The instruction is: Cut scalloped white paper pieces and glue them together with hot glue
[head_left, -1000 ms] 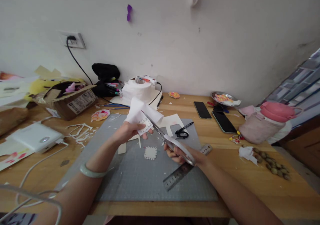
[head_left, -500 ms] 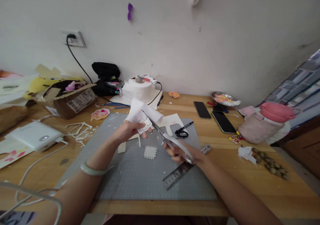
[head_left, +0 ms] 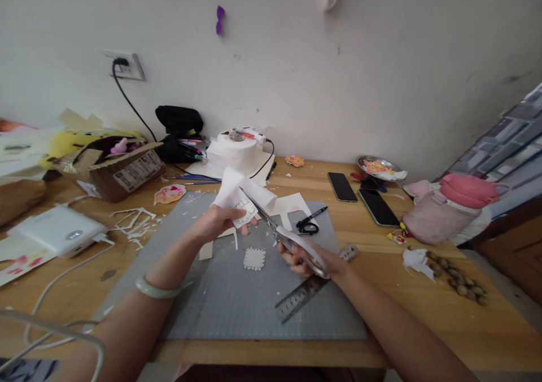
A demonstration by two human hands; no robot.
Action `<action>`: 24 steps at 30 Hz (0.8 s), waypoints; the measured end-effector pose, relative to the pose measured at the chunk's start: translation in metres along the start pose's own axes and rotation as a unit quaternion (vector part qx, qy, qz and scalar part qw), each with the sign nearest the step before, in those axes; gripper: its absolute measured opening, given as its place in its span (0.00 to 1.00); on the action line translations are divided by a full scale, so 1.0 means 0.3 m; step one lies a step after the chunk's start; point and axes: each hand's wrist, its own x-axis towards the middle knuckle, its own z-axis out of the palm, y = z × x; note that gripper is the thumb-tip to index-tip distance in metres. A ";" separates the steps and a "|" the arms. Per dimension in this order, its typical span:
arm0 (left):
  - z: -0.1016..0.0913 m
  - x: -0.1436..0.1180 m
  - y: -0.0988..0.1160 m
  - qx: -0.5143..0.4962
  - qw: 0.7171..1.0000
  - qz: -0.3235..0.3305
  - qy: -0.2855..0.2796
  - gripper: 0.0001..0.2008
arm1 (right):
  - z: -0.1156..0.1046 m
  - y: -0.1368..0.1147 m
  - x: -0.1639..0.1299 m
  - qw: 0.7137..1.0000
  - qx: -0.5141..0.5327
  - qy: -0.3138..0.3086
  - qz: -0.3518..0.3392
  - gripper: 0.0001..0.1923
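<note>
My left hand [head_left: 222,222] pinches a piece of white paper [head_left: 232,185], which has a scalloped outline drawn in dark line on its lower part. In my right hand [head_left: 300,257] is a pair of scissors [head_left: 292,241] with pale handles; the blades reach up and left to the paper, against the edge of the drawn shape. Below them, a small scalloped paper cutout [head_left: 254,259] lies flat on the grey cutting mat [head_left: 220,308]. A steel ruler [head_left: 300,298] rests partly under my right hand and wrist.
Beyond my right hand lie a black pen [head_left: 312,217] and cut card [head_left: 292,204]. Two phones [head_left: 342,187], a metal bowl [head_left: 376,166] and a pink bag [head_left: 442,212] stand right. Left are a cardboard box [head_left: 122,170], a white power bank [head_left: 63,229] and cables; a tissue roll [head_left: 231,153] is behind.
</note>
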 end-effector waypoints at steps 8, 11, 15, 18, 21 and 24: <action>0.007 -0.009 -0.007 0.004 1.000 -0.003 -0.019 0.12 | 0.013 -0.020 -0.019 1.000 -0.006 -0.019 0.007 0.23; 0.010 -0.008 -0.007 0.006 1.000 -0.007 -0.026 0.11 | 0.008 -0.018 -0.017 1.000 -0.004 -0.023 0.013 0.22; 0.016 -0.008 0.001 0.006 0.999 -0.009 -0.031 0.11 | 0.012 -0.011 -0.012 0.999 -0.029 -0.012 -0.005 0.22; 0.016 -0.009 0.003 0.008 0.999 -0.011 -0.031 0.09 | 0.015 -0.003 -0.005 0.998 -0.058 0.001 -0.010 0.23; 0.013 -0.008 0.001 0.005 0.999 -0.018 -0.028 0.09 | 0.011 0.005 0.001 0.998 -0.055 0.005 -0.007 0.24; 0.013 -0.006 0.001 0.001 0.999 -0.023 -0.025 0.10 | 0.003 0.011 0.004 0.999 -0.049 0.002 -0.011 0.23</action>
